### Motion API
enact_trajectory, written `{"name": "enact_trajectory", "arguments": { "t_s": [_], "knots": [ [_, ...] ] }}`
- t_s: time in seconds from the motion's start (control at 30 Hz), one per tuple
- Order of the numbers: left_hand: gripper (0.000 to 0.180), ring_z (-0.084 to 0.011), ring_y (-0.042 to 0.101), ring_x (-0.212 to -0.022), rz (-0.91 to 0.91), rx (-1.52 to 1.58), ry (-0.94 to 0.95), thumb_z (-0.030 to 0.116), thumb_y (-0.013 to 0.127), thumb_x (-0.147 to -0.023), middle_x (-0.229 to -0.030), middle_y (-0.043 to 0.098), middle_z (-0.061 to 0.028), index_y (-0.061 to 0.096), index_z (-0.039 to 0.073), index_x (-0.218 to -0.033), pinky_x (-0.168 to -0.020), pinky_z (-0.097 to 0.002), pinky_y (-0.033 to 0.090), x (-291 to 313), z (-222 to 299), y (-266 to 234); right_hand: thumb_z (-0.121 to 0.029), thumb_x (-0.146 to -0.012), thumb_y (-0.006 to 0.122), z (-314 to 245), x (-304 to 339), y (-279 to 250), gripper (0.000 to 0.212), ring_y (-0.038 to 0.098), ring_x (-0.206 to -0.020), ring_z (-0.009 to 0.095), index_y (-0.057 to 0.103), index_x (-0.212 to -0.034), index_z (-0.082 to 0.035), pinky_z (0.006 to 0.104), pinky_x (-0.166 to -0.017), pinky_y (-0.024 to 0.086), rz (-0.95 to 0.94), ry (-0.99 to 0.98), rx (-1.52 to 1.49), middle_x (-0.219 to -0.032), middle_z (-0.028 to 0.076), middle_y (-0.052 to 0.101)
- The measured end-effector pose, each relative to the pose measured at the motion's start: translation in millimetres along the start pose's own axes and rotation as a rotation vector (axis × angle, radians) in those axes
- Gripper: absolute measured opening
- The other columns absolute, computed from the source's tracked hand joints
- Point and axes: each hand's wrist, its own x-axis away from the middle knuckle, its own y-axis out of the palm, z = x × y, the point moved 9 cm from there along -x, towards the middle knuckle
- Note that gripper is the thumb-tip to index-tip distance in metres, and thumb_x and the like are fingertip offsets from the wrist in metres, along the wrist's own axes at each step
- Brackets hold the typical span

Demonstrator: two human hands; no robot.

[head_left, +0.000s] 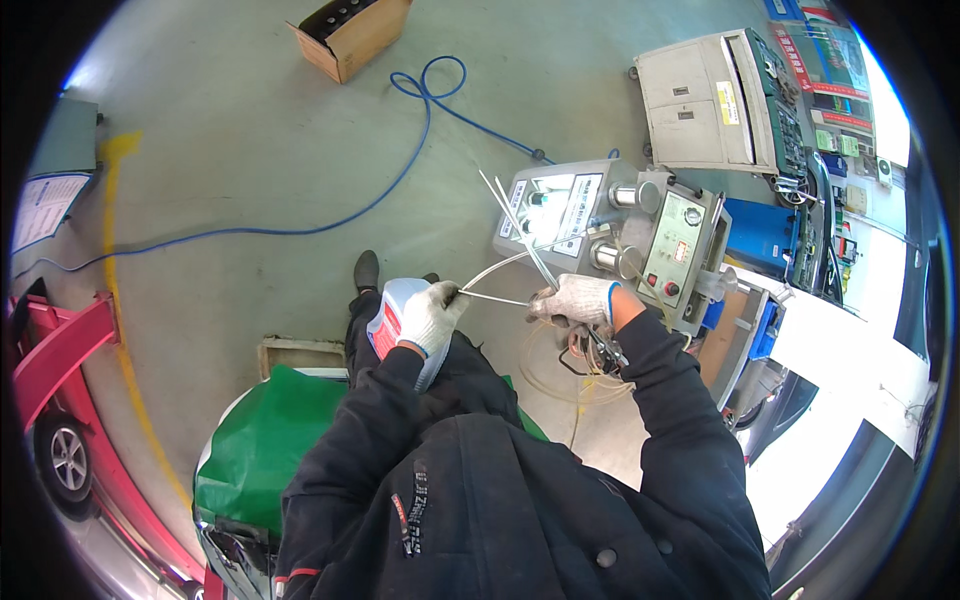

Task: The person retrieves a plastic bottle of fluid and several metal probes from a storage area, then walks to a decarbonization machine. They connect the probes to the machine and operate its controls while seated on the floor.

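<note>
My left hand (430, 318), in a white knitted glove, is closed with its fingertips pinching the end of a thin whitish tube. My right hand (575, 302), in a soiled white glove, is closed around several thin white tubes (520, 225) that fan up and away from it. One tube (500, 298) spans the gap between both hands; another curves from my left fingertips toward a fitting on the machine. A white plastic jug (388, 312) with a red-and-white label stands behind my left hand, partly hidden by it. Below my right hand lie dark pliers-like tools (600, 350) and coiled clear hose (535, 375).
A grey machine (515, 215) with metal cylinders and a control panel (675, 240) stands to the right. Beyond are a tool cabinet (690, 110) and a cardboard box (350, 40). A blue hose (330, 222) crosses the floor. Green cover (260, 440) and red lift (70, 345) are left.
</note>
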Motion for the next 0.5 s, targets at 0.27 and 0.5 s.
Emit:
{"name": "enact_trajectory", "arguments": {
  "t_s": [0.27,0.5],
  "knots": [
    [0.028,-0.0382,0.078,-0.093,-0.032,-0.030,-0.004,0.028,0.076,-0.100,-0.101,0.079,-0.0197,0.078,0.003,-0.113,-0.084,-0.0442,0.060,-0.4,3.9,8.2,-0.046,-0.097,0.071,-7.1,-8.5,-6.3,0.043,0.053,-0.054,0.016,0.085,-0.109,-0.008,0.0351,-0.052,0.046,-0.026,-0.075,-0.008,-0.067,0.002,0.058],
    [0.028,-0.0392,0.077,-0.094,-0.049,-0.082,0.069,0.024,0.078,-0.096,-0.100,0.078,-0.0200,0.077,0.003,-0.114,-0.084,-0.0457,0.059,4.2,18.5,18.6,-0.047,-0.094,0.073,0.4,-11.2,-10.9,0.043,0.055,-0.053,0.016,0.081,-0.094,-0.005,0.0358,-0.051,0.046,-0.054,-0.024,0.051,-0.068,0.003,0.060]
  ]
}}
